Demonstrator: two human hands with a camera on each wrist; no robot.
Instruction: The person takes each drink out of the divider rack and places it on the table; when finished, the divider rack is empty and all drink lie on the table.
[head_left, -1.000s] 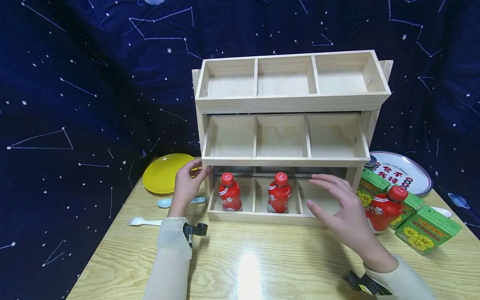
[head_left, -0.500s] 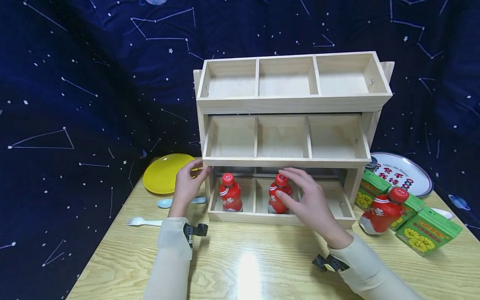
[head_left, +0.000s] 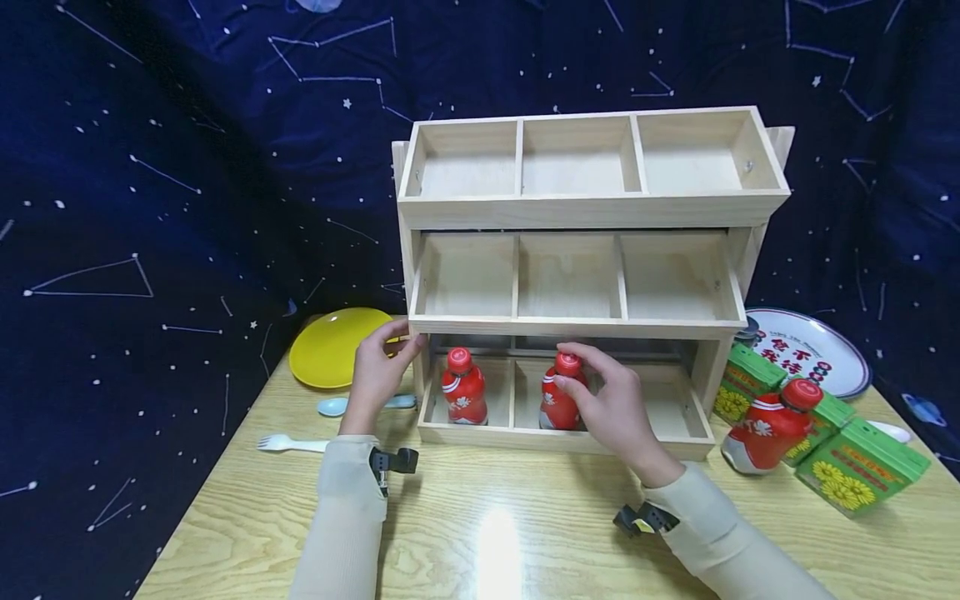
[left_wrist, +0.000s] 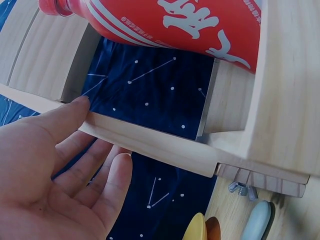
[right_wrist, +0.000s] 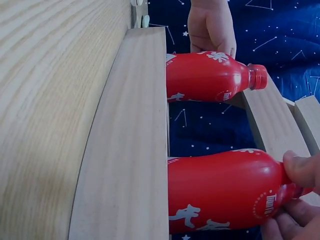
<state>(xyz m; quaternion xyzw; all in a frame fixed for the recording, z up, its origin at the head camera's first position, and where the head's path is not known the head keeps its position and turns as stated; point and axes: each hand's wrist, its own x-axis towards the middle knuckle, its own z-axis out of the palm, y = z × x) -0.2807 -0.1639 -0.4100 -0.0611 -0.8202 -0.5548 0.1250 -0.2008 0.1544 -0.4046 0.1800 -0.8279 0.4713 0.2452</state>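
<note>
Three tiers made up the wooden rack (head_left: 592,208) on the table (head_left: 495,533), and most of what mattered sat in its bottom row. Farthest left lay a yellow plate (head_left: 330,346), with a pale blue spoon (head_left: 330,407) and a white fork (head_left: 288,443) in front of it.

Next came the left hand (head_left: 377,377), fingers straight and relaxed, resting against the rack's left post just under the middle shelf; the left wrist view showed the thumb touching a wooden rail, with nothing held. Beside it, the left red bottle (head_left: 463,390) stood upright in the bottom left compartment.

In the bottom middle compartment stood the middle red bottle (head_left: 558,400), also upright. The right hand (head_left: 611,408) had curled around its neck and cap, and the right wrist view showed a thumb and fingers pinching just below the cap. The bottom right compartment lay behind that hand.

Right of the rack, a third red bottle (head_left: 768,425) leaned tilted against green cartons (head_left: 855,458), with a patterned plate (head_left: 813,350) behind them near the dark starry cloth (head_left: 187,167).
</note>
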